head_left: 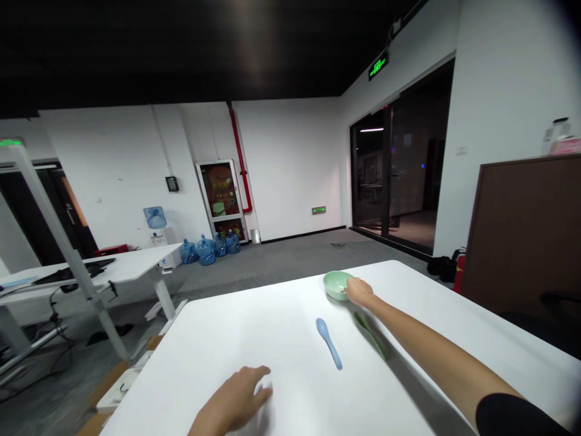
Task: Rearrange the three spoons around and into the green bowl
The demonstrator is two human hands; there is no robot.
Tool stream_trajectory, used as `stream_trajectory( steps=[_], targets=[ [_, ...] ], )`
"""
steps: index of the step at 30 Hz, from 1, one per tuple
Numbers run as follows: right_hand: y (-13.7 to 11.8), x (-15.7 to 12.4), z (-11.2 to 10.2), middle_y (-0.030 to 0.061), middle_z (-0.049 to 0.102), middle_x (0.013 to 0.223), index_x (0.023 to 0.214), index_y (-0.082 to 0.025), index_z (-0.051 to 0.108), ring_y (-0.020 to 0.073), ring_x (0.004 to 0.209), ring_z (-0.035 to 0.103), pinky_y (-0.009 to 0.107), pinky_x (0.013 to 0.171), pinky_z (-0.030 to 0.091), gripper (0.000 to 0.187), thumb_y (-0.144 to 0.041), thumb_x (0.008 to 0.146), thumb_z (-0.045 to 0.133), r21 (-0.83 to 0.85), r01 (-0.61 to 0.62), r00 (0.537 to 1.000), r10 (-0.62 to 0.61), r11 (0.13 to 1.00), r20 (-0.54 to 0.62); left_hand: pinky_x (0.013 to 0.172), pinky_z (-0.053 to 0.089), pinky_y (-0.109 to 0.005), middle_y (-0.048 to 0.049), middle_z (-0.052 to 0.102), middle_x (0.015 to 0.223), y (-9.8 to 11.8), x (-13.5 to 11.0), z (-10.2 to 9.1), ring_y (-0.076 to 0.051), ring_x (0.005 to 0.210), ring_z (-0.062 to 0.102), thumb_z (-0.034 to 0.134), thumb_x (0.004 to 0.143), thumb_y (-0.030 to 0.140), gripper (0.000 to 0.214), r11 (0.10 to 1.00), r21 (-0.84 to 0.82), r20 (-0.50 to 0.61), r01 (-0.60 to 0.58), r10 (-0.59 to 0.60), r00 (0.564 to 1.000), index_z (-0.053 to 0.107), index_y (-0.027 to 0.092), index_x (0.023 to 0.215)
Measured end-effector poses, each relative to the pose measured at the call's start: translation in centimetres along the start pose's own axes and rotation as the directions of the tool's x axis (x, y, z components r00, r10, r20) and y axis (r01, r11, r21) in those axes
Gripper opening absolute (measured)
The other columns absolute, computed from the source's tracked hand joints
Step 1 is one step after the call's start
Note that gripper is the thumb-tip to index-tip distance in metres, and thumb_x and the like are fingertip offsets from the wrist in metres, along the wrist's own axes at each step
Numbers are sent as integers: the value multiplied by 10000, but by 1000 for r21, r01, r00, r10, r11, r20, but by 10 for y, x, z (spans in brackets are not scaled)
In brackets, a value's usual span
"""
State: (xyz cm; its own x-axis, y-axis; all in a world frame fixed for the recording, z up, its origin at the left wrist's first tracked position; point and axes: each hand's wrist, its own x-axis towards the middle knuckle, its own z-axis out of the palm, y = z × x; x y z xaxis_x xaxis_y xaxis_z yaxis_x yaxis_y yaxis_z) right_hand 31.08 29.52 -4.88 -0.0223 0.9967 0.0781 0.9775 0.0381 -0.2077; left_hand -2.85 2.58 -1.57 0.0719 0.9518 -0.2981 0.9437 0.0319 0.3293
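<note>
My right hand (359,292) grips the near right rim of a pale green bowl (334,284), which stands towards the far edge of the white table (390,284). Something small and dark lies inside the bowl, too small to name. A light blue plastic spoon (329,342) lies in the middle of the tabletop, and a green spoon (370,334) lies to its right, below my right forearm. My left hand (236,399) is at the near edge of the view over the tabletop, fingers apart and slightly blurred, holding nothing.
A brown board (521,236) stands beyond the table's right edge, with a red fire extinguisher (459,272) beside it. A white desk (104,269) with a metal frame stands to the left. Several blue water bottles (206,249) sit against the far wall.
</note>
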Motion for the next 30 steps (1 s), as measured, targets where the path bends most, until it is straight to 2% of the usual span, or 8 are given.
stream_trajectory(
  steps=[6,11,17,21,25,30],
  targets=[
    [-2,-3,-4,150,667,1154,1086,-170,682,265,1046,632,310,794,483,361,-394,886,481,-39,-38,999,38,999,8,972,425,-411,-84,570,1327,-2,2,0,-290,1177,558,430,848,578,557,1000,-7,-2,-5,5,1000,521,310,1327],
    [0,-15,-12,155,665,1140,1053,-152,684,278,1026,630,335,787,476,415,-421,913,401,-53,-1,1000,0,999,-15,970,426,-402,-86,574,1318,0,1,-2,-278,1159,571,418,857,562,543,1000,7,-3,-18,18,1000,525,306,1324],
    [15,-55,-34,162,657,1099,1012,-138,671,275,1003,616,334,782,455,472,-479,922,356,-62,85,993,-90,994,-80,986,418,-401,-76,567,1329,2,-2,0,-276,1157,571,417,857,563,549,999,25,-1,-29,29,1000,516,305,1332],
    [29,-86,-45,166,652,1106,1097,-147,647,285,1041,600,336,800,437,476,-492,919,370,-24,116,989,-117,993,-88,990,415,-397,-78,566,1329,1,-3,2,-271,1171,563,421,854,571,552,998,29,-10,-48,48,999,517,309,1330],
    [43,-108,-41,171,639,1151,1167,-153,620,294,1083,583,340,828,426,488,-505,906,406,13,134,989,-133,991,-64,993,412,-401,-82,570,1324,1,-4,3,-273,1186,553,425,847,572,562,998,24,-18,-53,54,998,518,303,1332],
    [53,-120,-24,162,623,1213,1227,-151,588,279,1142,560,328,894,406,529,-522,921,367,72,160,981,-150,985,-122,992,414,-386,-72,566,1335,4,-7,2,-265,1190,551,428,842,570,567,999,26,-15,-44,44,999,521,297,1330]
  ],
)
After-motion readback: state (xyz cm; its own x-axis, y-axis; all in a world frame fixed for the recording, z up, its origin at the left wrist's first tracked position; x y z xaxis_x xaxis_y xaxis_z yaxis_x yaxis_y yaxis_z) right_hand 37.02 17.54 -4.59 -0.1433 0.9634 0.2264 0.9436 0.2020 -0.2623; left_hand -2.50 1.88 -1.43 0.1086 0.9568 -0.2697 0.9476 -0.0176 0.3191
